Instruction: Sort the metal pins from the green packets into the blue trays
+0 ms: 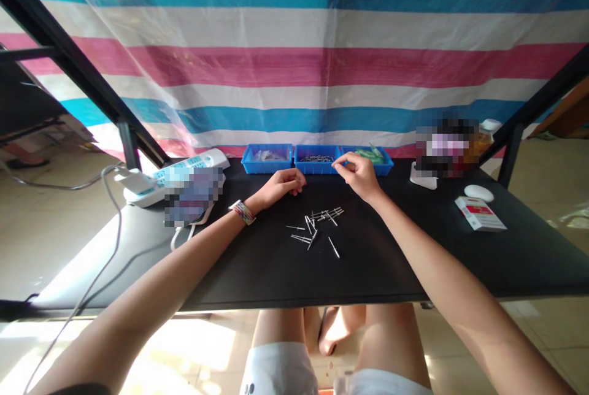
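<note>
My left hand [281,185] rests on the black table [257,260] with its fingers curled closed, just in front of the left blue tray [267,159]. My right hand [356,175] hovers at the front edge of the middle blue tray [316,159] and right blue tray [370,159], fingertips pinched together on something too small to make out. Several small metal pins [317,226] lie scattered on the table between and just in front of my hands. A beaded band [242,211] circles my left wrist.
A white power strip [170,175] with a cable lies at the far left. A white mouse [478,192] and a red-and-white box [480,213] sit at the right. A striped tarp [294,57] hangs behind the table. Black frame posts [124,137] rise at both sides.
</note>
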Motion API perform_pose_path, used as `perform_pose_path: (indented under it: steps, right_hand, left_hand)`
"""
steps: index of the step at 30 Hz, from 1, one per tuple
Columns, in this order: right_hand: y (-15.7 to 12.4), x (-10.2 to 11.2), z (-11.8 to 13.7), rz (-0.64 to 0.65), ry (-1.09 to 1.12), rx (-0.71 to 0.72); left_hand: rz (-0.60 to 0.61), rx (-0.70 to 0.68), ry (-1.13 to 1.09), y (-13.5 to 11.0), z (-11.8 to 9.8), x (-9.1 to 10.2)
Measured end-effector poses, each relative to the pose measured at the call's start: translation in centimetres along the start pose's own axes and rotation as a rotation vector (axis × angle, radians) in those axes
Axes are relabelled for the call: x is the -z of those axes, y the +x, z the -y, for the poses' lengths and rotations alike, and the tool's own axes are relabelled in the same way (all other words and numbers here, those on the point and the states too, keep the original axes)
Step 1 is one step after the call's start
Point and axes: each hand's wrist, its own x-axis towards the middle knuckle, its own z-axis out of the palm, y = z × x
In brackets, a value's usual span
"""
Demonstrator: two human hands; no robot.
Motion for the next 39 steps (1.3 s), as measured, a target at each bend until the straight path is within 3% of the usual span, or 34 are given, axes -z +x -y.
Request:
perform_pose_path:
  steps: [5, 7, 9, 15, 21, 30, 39]
  right_hand:
    - [-0.7, 0.5, 1.0, 0.555, 0.03, -0.039]
    - [-1.0, 0.4, 1.2, 0.681, -0.012, -0.027]
    - [-1.3, 0.1, 1.5, 0.721, -0.069, -0.003]
    - [-1.9, -1.0, 1.9, 0.717, -0.155, 0.089]
    - [-1.8, -1.3, 1.1, 0.654, -0.042, 0.031]
    - [-2.0, -3.6, -0.3, 0.316, 0.311, -0.157]
    - [-2.3, -4.3, -0.3, 0.224, 0.353, -0.187]
  left_hand:
    - [0.0, -0.001, 0.01, -0.1, -0.1, -0.1]
    - [-0.001, -0.004, 0.012, -0.1, -0.1, -0.1]
    - [-0.002, -0.007, 0.015, 0.0, -0.1, -0.1]
    - [-0.004, -0.016, 0.021, 0.0, -0.2, -0.1]
    - [-0.005, -0.004, 0.025, 0.0, -0.3, -0.1]
    - [0.026, -0.007, 0.103, -0.1, -0.3, 0.0]
    - [0.035, -0.005, 0.133, 0.1, -0.3, 0.0]
